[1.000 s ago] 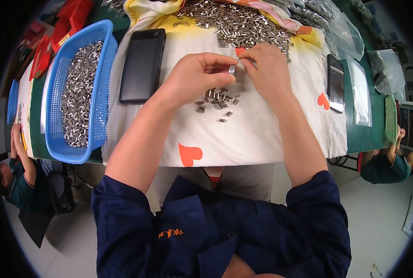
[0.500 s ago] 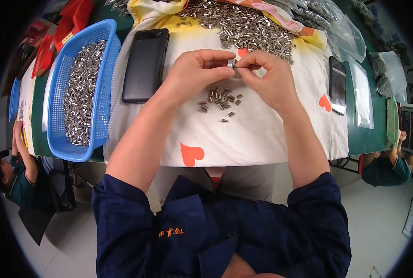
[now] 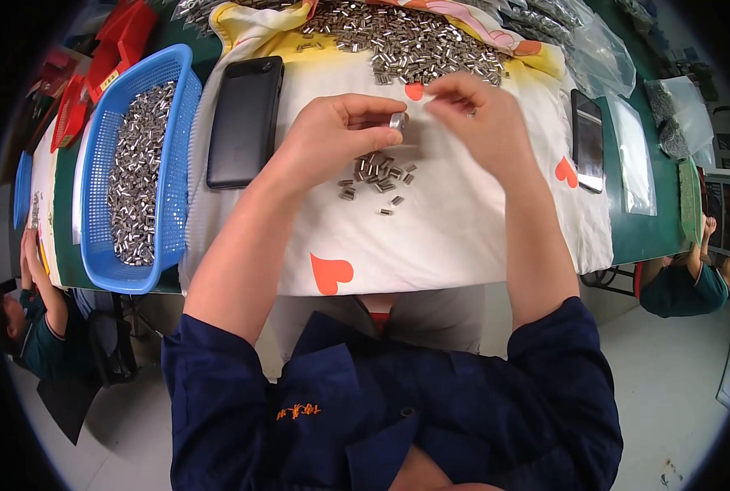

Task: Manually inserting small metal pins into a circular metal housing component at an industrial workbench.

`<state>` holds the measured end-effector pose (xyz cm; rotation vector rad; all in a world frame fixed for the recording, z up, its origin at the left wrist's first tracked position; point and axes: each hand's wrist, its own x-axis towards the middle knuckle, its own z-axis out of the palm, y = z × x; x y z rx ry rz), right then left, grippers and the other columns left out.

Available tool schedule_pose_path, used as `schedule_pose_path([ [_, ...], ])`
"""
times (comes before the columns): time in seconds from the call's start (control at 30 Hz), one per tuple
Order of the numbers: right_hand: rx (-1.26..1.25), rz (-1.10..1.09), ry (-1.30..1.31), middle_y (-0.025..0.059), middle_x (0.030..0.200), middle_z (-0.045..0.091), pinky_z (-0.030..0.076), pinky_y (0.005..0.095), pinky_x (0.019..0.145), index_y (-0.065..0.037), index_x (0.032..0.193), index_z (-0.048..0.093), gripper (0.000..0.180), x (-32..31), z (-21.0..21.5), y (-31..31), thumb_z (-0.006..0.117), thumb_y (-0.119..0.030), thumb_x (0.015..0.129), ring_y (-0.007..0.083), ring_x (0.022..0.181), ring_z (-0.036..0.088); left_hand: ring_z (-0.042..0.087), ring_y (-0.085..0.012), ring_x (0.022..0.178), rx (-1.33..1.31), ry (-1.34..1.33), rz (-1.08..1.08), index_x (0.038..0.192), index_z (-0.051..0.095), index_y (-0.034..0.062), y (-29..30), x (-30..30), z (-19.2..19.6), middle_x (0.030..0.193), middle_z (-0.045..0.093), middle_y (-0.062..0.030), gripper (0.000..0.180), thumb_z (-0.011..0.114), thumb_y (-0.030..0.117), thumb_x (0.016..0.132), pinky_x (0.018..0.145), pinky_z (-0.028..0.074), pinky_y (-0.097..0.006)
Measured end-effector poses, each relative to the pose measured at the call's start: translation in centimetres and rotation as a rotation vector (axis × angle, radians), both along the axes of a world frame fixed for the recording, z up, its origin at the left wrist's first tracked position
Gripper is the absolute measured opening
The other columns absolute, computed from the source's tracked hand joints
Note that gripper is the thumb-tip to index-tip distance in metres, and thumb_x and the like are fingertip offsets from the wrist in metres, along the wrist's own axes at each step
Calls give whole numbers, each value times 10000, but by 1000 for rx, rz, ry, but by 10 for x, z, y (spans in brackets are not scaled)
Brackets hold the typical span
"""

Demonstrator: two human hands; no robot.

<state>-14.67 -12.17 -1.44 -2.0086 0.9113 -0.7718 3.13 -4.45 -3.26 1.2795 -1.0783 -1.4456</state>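
My left hand (image 3: pixel 332 137) pinches a short, round silver metal piece (image 3: pixel 397 122) between thumb and fingertips, above the white cloth. To its right, my right hand (image 3: pixel 492 127) is raised and apart from that piece. Its fingers are smeared by motion; a small glint shows at them, too unclear to name. Below my left hand lies a loose small pile of short metal cylinders (image 3: pixel 375 168), a few of them scattered toward me. A large heap of similar cylinders (image 3: pixel 430 49) covers the far part of the cloth.
A blue plastic basket (image 3: pixel 95 180) of metal cylinders stands at left, beside a black rectangular case (image 3: pixel 245 123). Red bins (image 3: pixel 119 49) sit farther left. A phone (image 3: pixel 588 139) and clear plastic bags (image 3: pixel 633 155) lie at right. Other people sit at both sides.
My right hand has drawn away from the metal piece, moving up and to the right. My left hand keeps its pinch on the piece. The whole view has shifted slightly.
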Motion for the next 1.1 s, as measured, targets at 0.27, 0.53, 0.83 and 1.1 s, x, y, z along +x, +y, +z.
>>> schedule_pose_path([
  [0.27, -134, -152, 558, 80, 727, 600, 434, 289, 610, -27, 840, 606, 134, -16, 1, -8, 578, -104, 733, 194, 652, 559, 575, -75, 806, -43, 1, -5, 1050, 582, 3, 0, -1, -5, 891, 621, -40, 301, 632, 38, 755, 728, 465, -201],
  [0.53, -382, -86, 510, 119, 756, 576, 436, 372, 689, -18, 742, 598, 67, -16, -10, -6, 566, -75, 725, 292, 752, 547, 575, -76, 801, -52, 20, -3, 1065, 568, -1, -1, 0, -5, 879, 619, -45, 309, 620, 33, 762, 717, 466, -198],
  [0.83, 38, 98, -4, 13, 787, 594, 427, 228, 677, -8, 826, 600, 79, 4, -3, 15, 569, -17, 755, 91, 721, 526, 585, -94, 803, -29, 83, 38, 1084, 546, -20, -1, 1, -1, 896, 618, -70, 330, 612, 28, 764, 722, 475, -204],
  [1.1, -116, 26, 13, 66, 758, 611, 463, 285, 585, -19, 796, 608, 86, 9, -7, 24, 601, -65, 724, 170, 664, 584, 586, -95, 799, -52, 79, 40, 1075, 548, -32, -1, -2, -4, 900, 619, -78, 321, 614, 21, 766, 702, 476, -200],
])
